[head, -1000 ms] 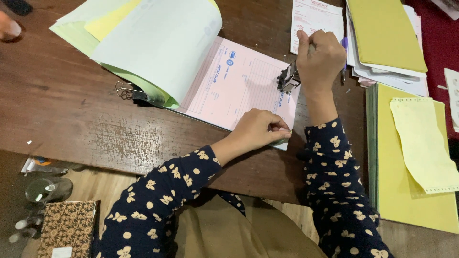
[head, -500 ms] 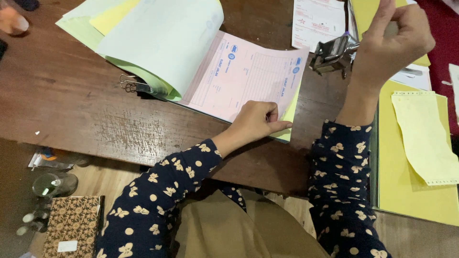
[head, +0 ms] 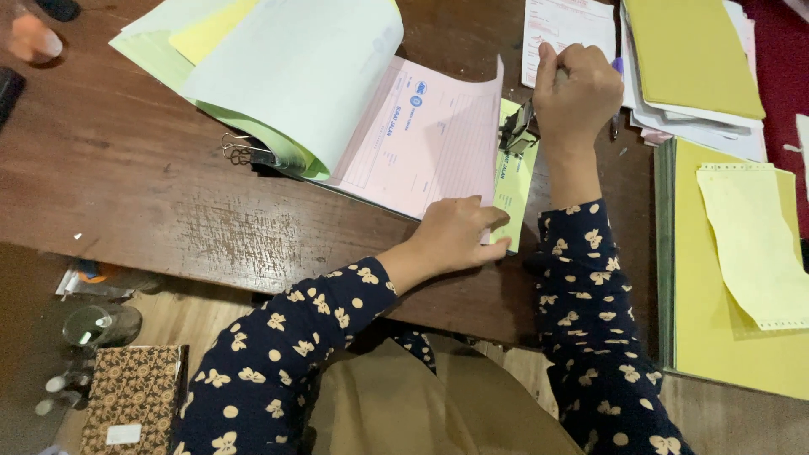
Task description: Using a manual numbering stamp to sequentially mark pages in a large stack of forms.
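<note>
A thick pad of carbon-copy forms (head: 278, 84) lies on the dark wooden table (head: 135, 194), its upper sheets folded back and clipped. A pink form sheet (head: 421, 139) is on top, with a yellow-green sheet (head: 512, 181) showing beneath its right edge. My left hand (head: 459, 236) holds the pink sheet's near right corner, lifting that edge. My right hand (head: 577, 88) grips a metal stamp (head: 516, 131) and holds it down at the upper edge of the yellow-green sheet.
A binder clip (head: 240, 153) holds the folded sheets. Stacked papers and yellow folders (head: 699, 59) lie at the back right, a yellow folder with perforated slip (head: 746, 253) at right. Another person's fingers (head: 34, 38) show top left. A patterned notebook (head: 131, 392) and glass jar (head: 97, 324) sit below.
My right hand had lifted the stamp up off the pad, and it has come back down onto the right edge. My left hand has lifted the pink sheet's edge, baring the yellow-green sheet.
</note>
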